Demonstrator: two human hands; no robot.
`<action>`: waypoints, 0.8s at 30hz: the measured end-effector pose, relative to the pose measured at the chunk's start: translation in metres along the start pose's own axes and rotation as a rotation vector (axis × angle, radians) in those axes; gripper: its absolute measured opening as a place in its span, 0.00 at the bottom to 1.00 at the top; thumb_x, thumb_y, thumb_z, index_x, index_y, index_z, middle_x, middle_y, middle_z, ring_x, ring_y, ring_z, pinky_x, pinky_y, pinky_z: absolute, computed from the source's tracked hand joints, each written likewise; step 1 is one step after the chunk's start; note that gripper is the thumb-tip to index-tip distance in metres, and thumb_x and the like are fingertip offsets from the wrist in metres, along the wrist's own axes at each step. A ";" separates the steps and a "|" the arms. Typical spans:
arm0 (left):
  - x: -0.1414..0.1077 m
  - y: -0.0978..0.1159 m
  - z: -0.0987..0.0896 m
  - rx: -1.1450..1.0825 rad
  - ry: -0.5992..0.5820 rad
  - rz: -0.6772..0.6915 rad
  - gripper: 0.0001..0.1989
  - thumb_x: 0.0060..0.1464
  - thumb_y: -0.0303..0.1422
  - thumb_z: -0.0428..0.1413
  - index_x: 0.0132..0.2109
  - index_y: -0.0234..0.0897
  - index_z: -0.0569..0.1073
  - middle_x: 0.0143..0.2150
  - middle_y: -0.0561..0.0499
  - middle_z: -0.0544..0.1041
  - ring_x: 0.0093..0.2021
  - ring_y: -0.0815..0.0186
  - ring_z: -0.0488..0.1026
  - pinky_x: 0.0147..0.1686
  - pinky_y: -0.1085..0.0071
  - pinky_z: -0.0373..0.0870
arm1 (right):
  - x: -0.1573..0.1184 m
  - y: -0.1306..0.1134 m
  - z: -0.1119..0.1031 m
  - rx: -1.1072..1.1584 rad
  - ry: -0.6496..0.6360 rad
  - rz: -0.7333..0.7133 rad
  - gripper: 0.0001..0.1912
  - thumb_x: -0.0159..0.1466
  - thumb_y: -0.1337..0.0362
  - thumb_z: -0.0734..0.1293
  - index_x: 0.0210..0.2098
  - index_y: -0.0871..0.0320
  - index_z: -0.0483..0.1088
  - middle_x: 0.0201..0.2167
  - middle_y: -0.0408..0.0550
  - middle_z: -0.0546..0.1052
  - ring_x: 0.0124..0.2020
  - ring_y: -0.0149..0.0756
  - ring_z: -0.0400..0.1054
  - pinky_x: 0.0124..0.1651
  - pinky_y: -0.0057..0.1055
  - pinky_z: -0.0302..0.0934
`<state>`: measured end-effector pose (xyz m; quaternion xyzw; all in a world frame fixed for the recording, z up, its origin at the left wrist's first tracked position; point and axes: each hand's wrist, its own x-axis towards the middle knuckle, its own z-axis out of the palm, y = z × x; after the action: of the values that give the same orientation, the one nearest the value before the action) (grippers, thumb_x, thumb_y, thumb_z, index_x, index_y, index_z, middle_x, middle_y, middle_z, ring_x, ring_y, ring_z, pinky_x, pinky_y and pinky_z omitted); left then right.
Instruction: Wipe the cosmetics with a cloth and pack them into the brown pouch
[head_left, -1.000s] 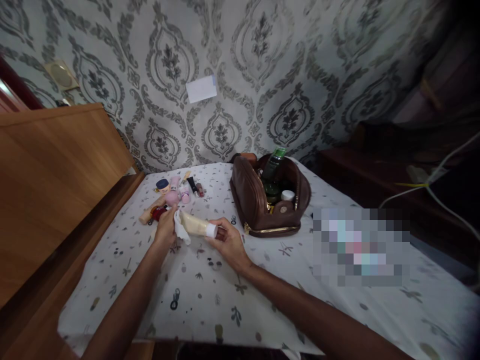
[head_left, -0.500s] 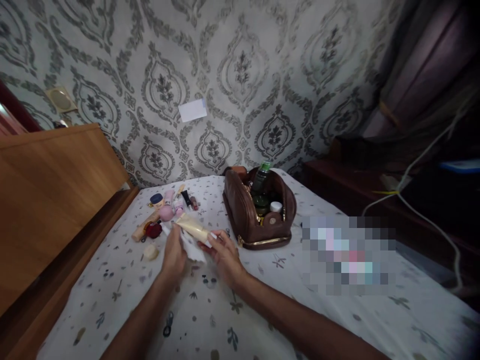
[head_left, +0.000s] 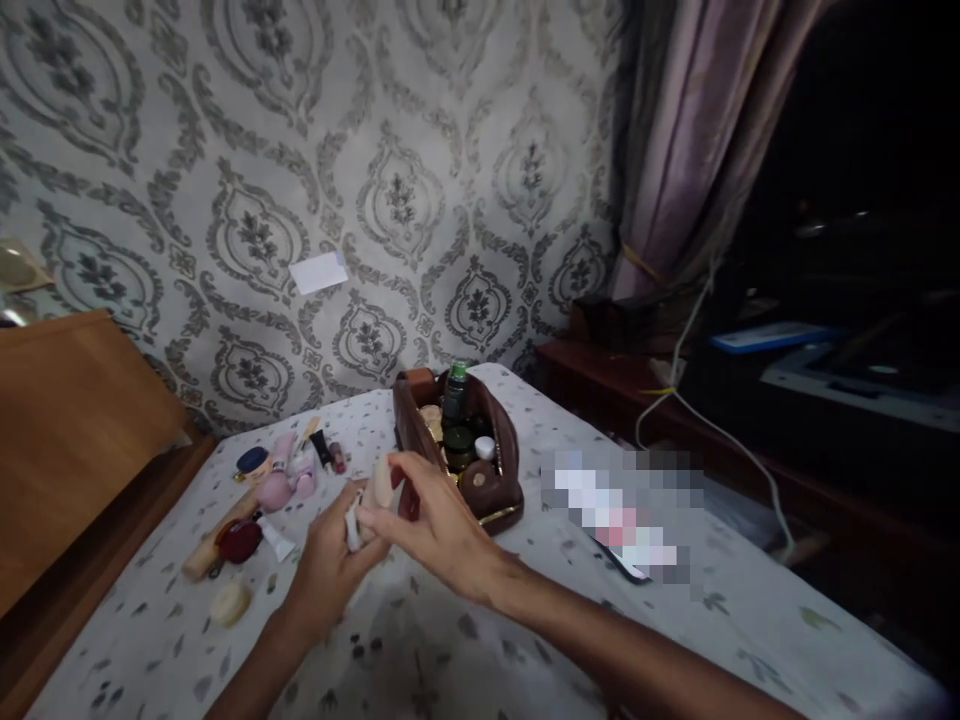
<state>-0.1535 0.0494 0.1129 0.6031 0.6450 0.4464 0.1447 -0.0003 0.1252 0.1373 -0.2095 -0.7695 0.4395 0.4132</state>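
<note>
My left hand (head_left: 334,555) is closed around a crumpled white wipe or tissue (head_left: 354,522). The fingers of my right hand (head_left: 446,525) pinch a cream-coloured tube (head_left: 382,484), seen nearly end-on and touching or close to the wipe. Just behind my right hand stands an open brown leather toiletry bag (head_left: 501,492). Inside it are a green-capped bottle (head_left: 454,392), a white-lidded jar (head_left: 485,448) and dark round containers. To the left of my left hand lie a small white tube (head_left: 276,539), a dark red item (head_left: 241,541) and a cream round piece (head_left: 230,603).
Farther left on the patterned sheet (head_left: 420,660) are a pink rounded item (head_left: 274,491), a blue-lidded jar (head_left: 253,460), a black tube (head_left: 321,449) and a beige cylinder (head_left: 201,558). A blurred-out phone-like object (head_left: 634,572) lies right. A wooden board (head_left: 82,410) borders the left.
The view has turned right. The cream tube has gone from lying lengthwise between both hands to nearly end-on in my right hand. My hands are closer together, nearer the bag.
</note>
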 end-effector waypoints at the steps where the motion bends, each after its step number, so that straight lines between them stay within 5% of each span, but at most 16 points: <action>1: 0.004 0.006 0.004 0.052 -0.017 0.039 0.18 0.53 0.41 0.58 0.48 0.37 0.71 0.41 0.50 0.78 0.40 0.59 0.74 0.40 0.66 0.71 | 0.003 -0.005 -0.010 -0.013 -0.008 -0.015 0.14 0.57 0.59 0.70 0.39 0.59 0.68 0.33 0.43 0.70 0.34 0.33 0.65 0.37 0.28 0.58; 5: 0.024 0.018 0.017 0.067 -0.034 0.209 0.24 0.52 0.46 0.58 0.52 0.37 0.69 0.44 0.47 0.78 0.42 0.58 0.75 0.42 0.65 0.72 | 0.013 -0.012 -0.047 0.013 -0.039 -0.021 0.08 0.58 0.62 0.68 0.33 0.57 0.64 0.26 0.39 0.67 0.29 0.30 0.63 0.30 0.25 0.56; 7: 0.038 0.022 0.021 -0.004 0.058 0.266 0.21 0.57 0.48 0.51 0.48 0.36 0.72 0.42 0.47 0.79 0.39 0.59 0.75 0.40 0.67 0.72 | 0.018 -0.010 -0.066 0.135 -0.106 0.005 0.07 0.60 0.61 0.66 0.33 0.57 0.64 0.24 0.39 0.67 0.25 0.28 0.63 0.27 0.24 0.56; 11: 0.072 0.030 0.027 -0.048 0.264 0.123 0.24 0.65 0.46 0.40 0.43 0.36 0.74 0.28 0.52 0.76 0.25 0.65 0.71 0.26 0.71 0.69 | 0.042 -0.005 -0.108 0.327 -0.136 0.018 0.09 0.61 0.59 0.65 0.36 0.58 0.64 0.23 0.40 0.70 0.22 0.28 0.64 0.24 0.24 0.60; 15: 0.094 0.028 0.034 0.310 0.020 0.235 0.19 0.62 0.44 0.48 0.51 0.38 0.73 0.40 0.49 0.79 0.36 0.63 0.76 0.40 0.68 0.71 | 0.083 -0.003 -0.138 -0.034 0.140 -0.191 0.07 0.63 0.63 0.63 0.39 0.58 0.65 0.28 0.42 0.72 0.27 0.30 0.67 0.32 0.27 0.63; 17: 0.096 0.022 0.038 0.456 -0.093 0.320 0.19 0.62 0.43 0.48 0.53 0.39 0.72 0.48 0.47 0.79 0.45 0.60 0.76 0.46 0.66 0.71 | 0.104 -0.001 -0.141 -0.353 0.181 -0.241 0.07 0.62 0.66 0.63 0.41 0.59 0.66 0.32 0.44 0.74 0.33 0.34 0.69 0.37 0.29 0.64; 20: 0.096 0.011 0.041 0.524 -0.087 0.380 0.18 0.64 0.40 0.45 0.54 0.38 0.72 0.50 0.46 0.79 0.48 0.60 0.76 0.47 0.67 0.72 | 0.129 0.005 -0.131 -0.698 0.067 -0.144 0.11 0.61 0.69 0.63 0.44 0.61 0.68 0.36 0.50 0.76 0.39 0.40 0.71 0.40 0.31 0.63; 24: 0.095 0.002 0.043 0.536 -0.032 0.437 0.17 0.64 0.38 0.46 0.52 0.38 0.72 0.49 0.47 0.80 0.48 0.62 0.77 0.46 0.69 0.72 | 0.148 0.017 -0.107 -0.811 -0.132 0.035 0.13 0.59 0.71 0.65 0.44 0.61 0.70 0.43 0.56 0.78 0.42 0.44 0.73 0.38 0.29 0.65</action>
<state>-0.1425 0.1526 0.1238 0.7505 0.5926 0.2719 -0.1076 0.0023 0.2895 0.2190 -0.3397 -0.9016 0.1202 0.2393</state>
